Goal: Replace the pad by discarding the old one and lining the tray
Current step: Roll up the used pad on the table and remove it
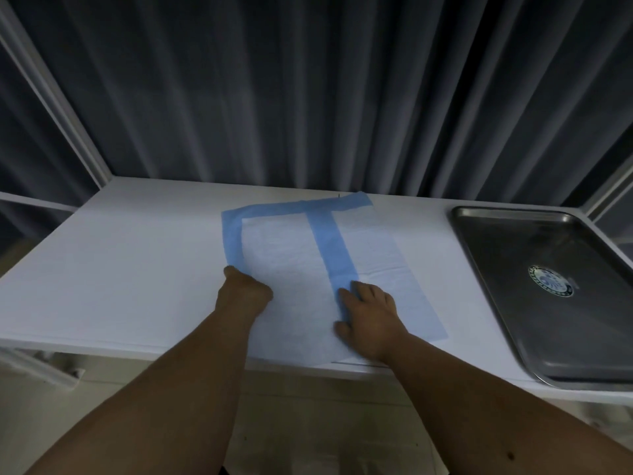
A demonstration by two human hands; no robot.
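Note:
A white absorbent pad point(291, 255) with blue borders lies partly folded on the white table, a blue strip running down its middle. My left hand point(245, 289) is curled at the pad's left edge and seems to pinch the blue border. My right hand point(371, 315) lies flat, fingers spread, on the pad near the blue strip's lower end. A bare steel tray point(486, 241) with a round sticker on its floor sits at the table's right end, with no pad in it.
The white table point(137, 269) ends at a front edge just below my hands. Dark pleated curtains point(308, 97) hang close behind it. White frame posts stand at the left and right back corners.

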